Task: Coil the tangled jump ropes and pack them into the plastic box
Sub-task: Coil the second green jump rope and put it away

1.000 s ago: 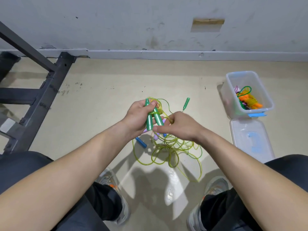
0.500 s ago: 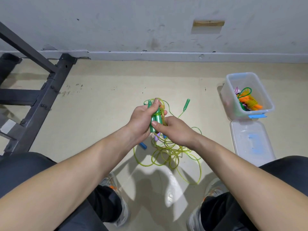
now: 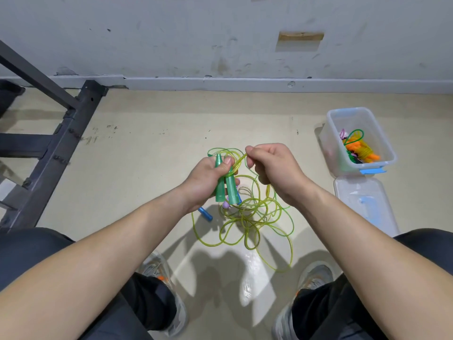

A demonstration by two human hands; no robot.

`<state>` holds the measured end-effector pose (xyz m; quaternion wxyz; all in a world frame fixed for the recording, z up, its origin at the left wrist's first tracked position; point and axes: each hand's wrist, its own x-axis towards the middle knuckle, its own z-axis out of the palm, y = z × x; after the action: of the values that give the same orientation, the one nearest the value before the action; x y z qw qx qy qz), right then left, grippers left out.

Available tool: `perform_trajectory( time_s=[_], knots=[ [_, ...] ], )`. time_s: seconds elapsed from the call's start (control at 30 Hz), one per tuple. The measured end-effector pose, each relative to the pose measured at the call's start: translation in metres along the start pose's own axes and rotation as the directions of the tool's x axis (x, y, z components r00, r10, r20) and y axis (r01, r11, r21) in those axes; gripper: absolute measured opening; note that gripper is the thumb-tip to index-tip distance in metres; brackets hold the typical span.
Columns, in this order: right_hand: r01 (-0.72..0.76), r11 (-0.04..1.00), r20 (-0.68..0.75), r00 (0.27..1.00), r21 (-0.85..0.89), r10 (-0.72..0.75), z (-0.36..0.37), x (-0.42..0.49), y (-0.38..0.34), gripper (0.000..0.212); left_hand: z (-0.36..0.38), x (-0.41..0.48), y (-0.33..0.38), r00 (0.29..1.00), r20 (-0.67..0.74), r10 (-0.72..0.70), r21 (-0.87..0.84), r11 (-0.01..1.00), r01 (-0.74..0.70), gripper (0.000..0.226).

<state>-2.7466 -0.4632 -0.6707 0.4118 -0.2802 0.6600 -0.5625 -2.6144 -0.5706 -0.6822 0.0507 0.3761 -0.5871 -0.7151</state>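
Head view: left grip [image 3: 206,180] clasps two green handles [image 3: 230,190]; right grip [image 3: 277,168] pinches the translucent yellow-green rope [image 3: 247,212], its tangled loops hanging nearer.

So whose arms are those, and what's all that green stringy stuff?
They belong to a person, no machine here. A camera on their head looks down, so you see what they see. The left hand grips two green handles, and the right hand pinches the yellow-green jump rope, whose loops lie tangled on the floor. A plastic box to the right holds other ropes; its lid lies beside it.
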Motion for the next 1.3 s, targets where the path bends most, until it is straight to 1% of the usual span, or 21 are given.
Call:
perform_trajectory(
  time_s=[0.13,0.23,0.27,0.33,0.4,0.47,0.53,0.6,0.7,0.77,0.83,0.87,0.93,0.97,1.0,1.07,1.13,1.17,1.23,1.27,1.3],
  knots=[
    [0.032,0.999,0.001,0.999,0.034,-0.032,0.001,-0.001,-0.003,0.037,-0.002,0.004,-0.002,0.999,-0.032,0.018,-0.004,1.0,-0.018,0.03],
    [0.029,0.997,-0.064,0.998,0.072,-0.025,0.002,-0.002,-0.001,0.035,-0.004,0.005,0.0,0.998,-0.059,0.022,-0.016,1.0,-0.023,0.023],
    [0.014,0.994,-0.088,0.996,0.104,-0.005,0.001,-0.003,0.001,0.034,-0.004,0.005,0.001,0.998,-0.066,0.014,-0.048,0.999,-0.017,0.022],
    [-0.034,0.986,-0.114,0.992,0.165,0.053,-0.001,-0.003,0.009,0.036,-0.006,0.006,0.001,0.998,-0.067,-0.013,-0.184,0.983,0.001,0.021],
    [-0.09,0.981,-0.118,0.987,0.173,0.112,-0.001,-0.004,0.02,0.041,-0.009,0.004,0.007,0.999,-0.007,-0.046,-0.354,0.934,0.04,0.021],
    [-0.131,0.978,-0.092,0.985,0.165,0.147,0.005,-0.006,0.028,0.042,-0.007,0.0,0.014,0.995,0.061,-0.076,-0.491,0.866,0.096,0.023],
    [-0.175,0.968,-0.036,0.982,0.18,0.184,0.018,-0.011,0.034,0.043,0.001,-0.005,0.018,0.99,0.104,-0.097,-0.572,0.808,0.139,0.026],
    [-0.254,0.931,0.012,0.966,0.26,0.26,0.031,-0.017,0.033,0.041,0.007,-0.006,0.018,0.99,0.101,-0.101,-0.607,0.782,0.142,0.029],
    [-0.399,0.82,0.115,0.915,0.41,0.387,0.037,-0.019,0.025,0.033,0.005,-0.003,0.024,0.998,0.018,-0.066,-0.59,0.805,0.064,0.028],
    [-0.442,0.781,0.167,0.896,0.442,0.412,0.035,-0.018,0.017,0.037,0.001,-0.002,0.028,0.999,-0.007,-0.036,-0.567,0.823,0.026,0.027],
    [-0.446,0.792,0.177,0.894,0.417,0.411,0.032,-0.019,0.008,0.051,0.003,-0.002,0.028,0.999,-0.029,-0.026,-0.541,0.841,0.006,0.025],
    [-0.432,0.824,0.153,0.902,0.367,0.405,0.032,-0.02,0.004,0.056,0.005,-0.001,0.026,0.999,-0.042,-0.026,-0.53,0.848,0.0,0.024],
    [-0.362,0.909,0.042,0.931,0.207,0.361,0.036,-0.023,0.002,0.057,0.01,-0.001,0.022,0.998,-0.053,-0.027,-0.532,0.846,-0.005,0.023],
    [-0.319,0.936,-0.003,0.946,0.151,0.323,0.039,-0.023,0.003,0.056,0.012,-0.001,0.021,0.998,-0.049,-0.037,-0.545,0.838,0.004,0.024],
    [-0.288,0.948,-0.021,0.956,0.136,0.293,0.042,-0.024,0.005,0.053,0.013,-0.002,0.021,0.998,-0.042,-0.049,-0.553,0.833,0.017,0.026],
    [-0.273,0.946,0.005,0.961,0.174,0.277,0.045,-0.026,0.007,0.051,0.013,-0.002,0.021,0.998,-0.022,-0.062,-0.548,0.836,0.04,0.03],
    [-0.289,0.948,0.061,0.957,0.134,0.283,0.041,-0.026,0.005,0.053,0.012,-0.003,0.019,0.998,-0.021,-0.051,-0.512,0.858,0.033,0.031],
    [-0.317,0.939,0.113,0.946,0.134,0.304,0.037,-0.025,0.004,0.054,0.012,-0.004,0.018,0.999,-0.036,-0.037,-0.485,0.874,0.015,0.031],
    [-0.406,0.889,0.236,0.904,0.213,0.357,0.028,-0.023,0.003,0.054,0.012,-0.005,0.016,0.997,-0.078,-0.009,-0.44,0.898,-0.027,0.026],
    [-0.435,0.866,0.262,0.89,0.244,0.373,0.027,-0.022,0.004,0.054,0.014,-0.007,0.017,0.995,-0.095,-0.003,-0.416,0.909,-0.037,0.024],
    [-0.446,0.858,0.242,0.888,0.254,0.391,0.028,-0.022,0.005,0.056,0.017,-0.008,0.017,0.995,-0.101,0.002,-0.397,0.917,-0.042,0.022]
  ],
)
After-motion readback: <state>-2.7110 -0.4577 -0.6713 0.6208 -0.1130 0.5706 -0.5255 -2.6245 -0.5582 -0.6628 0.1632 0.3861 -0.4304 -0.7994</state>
